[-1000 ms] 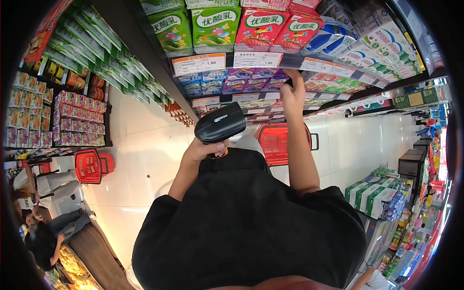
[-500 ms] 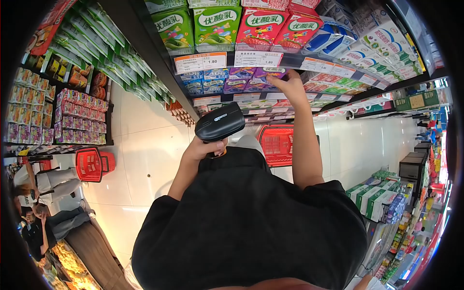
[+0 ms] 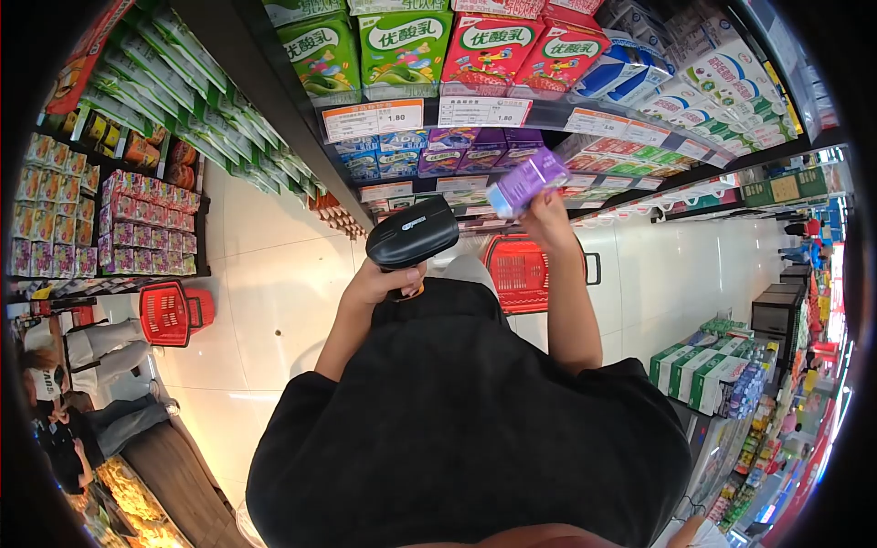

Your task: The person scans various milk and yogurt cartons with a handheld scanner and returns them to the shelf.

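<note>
Near shelves (image 3: 551,115), a carton (image 3: 528,184) (purple) juts from the right fingers (image 3: 545,207)

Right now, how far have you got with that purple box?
Done: the purple box is off the shelf. In hand: it's in my right hand, and the black scanner is in my left hand. Left: the box isn't put down anywhere yet. The scanner and box are apart, and I can't tell whether it's been scanned.

shelf (image 3: 549,115) carries green cartons (image 3: 403,47) and red cartons (image 3: 483,50)
</note>
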